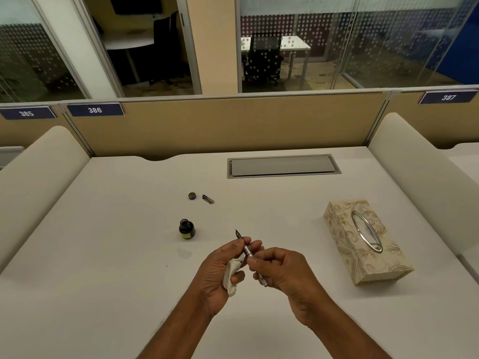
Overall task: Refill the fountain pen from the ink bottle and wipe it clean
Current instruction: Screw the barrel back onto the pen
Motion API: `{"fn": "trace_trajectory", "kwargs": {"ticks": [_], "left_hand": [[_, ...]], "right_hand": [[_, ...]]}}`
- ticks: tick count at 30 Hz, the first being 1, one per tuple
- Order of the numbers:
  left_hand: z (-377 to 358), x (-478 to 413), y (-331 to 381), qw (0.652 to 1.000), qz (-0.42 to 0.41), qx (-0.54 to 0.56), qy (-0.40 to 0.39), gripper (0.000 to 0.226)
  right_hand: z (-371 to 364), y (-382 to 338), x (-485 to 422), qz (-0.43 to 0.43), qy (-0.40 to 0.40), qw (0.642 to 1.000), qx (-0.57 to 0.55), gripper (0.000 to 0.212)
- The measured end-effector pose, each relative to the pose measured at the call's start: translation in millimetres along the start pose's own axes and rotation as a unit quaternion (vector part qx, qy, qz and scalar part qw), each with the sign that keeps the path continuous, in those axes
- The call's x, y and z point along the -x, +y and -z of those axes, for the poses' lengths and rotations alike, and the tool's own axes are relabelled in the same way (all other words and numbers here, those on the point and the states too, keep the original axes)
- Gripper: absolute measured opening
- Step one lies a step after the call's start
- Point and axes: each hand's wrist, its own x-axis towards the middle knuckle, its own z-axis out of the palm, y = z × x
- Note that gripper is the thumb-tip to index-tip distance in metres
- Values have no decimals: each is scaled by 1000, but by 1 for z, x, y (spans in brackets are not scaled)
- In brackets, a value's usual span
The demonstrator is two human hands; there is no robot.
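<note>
STEP: wiping or reassembling, judged | PEN: fountain pen [246,248] lower centre, nib up-left, pinched by left hand [223,265], which also wads a tissue [231,277] | RIGHT: right hand [281,270] closed on barrel end | BOTTLE: ink bottle [187,229] open, centre-left | ADVICE: keep nib upward, draw tissue toward tip, clear of the bottle.

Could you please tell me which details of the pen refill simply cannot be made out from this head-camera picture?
Head view, the only one:
- Ink level in the open ink bottle: dark glass, too small.
- Pen middle: covered by the fingers of the left hand and right hand.
- Ink left on the nib: too small.
- Stains on the tissue: mostly bunched in the left palm.
- Small dark part beside the bottle cap: too small to identify.
</note>
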Motion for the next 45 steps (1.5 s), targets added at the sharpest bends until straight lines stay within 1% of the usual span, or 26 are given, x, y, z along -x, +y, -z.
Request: {"fn": "trace_trajectory", "kwargs": {"ticks": [2,4,6,8,11,16,19,21,23,25,29,34,38,41,45], "left_hand": [[-1,1,0,1000,1,0,0,21],[-2,1,0,1000,5,9,-7,21],[-1,1,1,1000,12,22,-17,21],[0,0,1,999,17,32,-22,18],[1,-2,0,999,17,37,-22,18],[4,-2,0,999,11,35,-24,19],[7,-3,-1,999,16,32,-21,20],[13,-7,-1,1000,16,15,-10,22],[20,-10,-2,1000,14,0,4,24],[25,-11,-3,1000,11,-17,15,30],[35,-15,-3,998,-8,-59,35,28],[52,-25,0,995,-22,-72,59,32],[71,-38,3,988,-24,-49,147,29],[92,-47,3,980,-19,-26,198,26],[116,-56,1,976,-7,-17,217,24]], "right_hand": [[-1,1,-1,14,16,1000,7,16],[-1,0,-1,-15,-4,1000,-23,15],[1,1,-3,-60,-39,994,-80,15],[1,2,-4,-104,-64,981,-153,14],[0,3,-5,-144,-83,959,-230,10],[-2,6,-7,-170,-110,941,-271,13],[-3,11,-11,-177,-117,938,-273,14],[-4,13,-14,-166,-108,949,-245,13],[-7,16,-17,-136,-96,970,-179,12],[-10,19,-21,-100,-76,987,-98,16],[-21,25,-31,-43,-37,998,7,15],[-37,35,-49,12,-9,997,81,11],[-50,48,-69,60,59,989,122,10],[-59,63,-91,76,105,978,162,14],[-72,92,-127,82,170,952,239,16]]}}
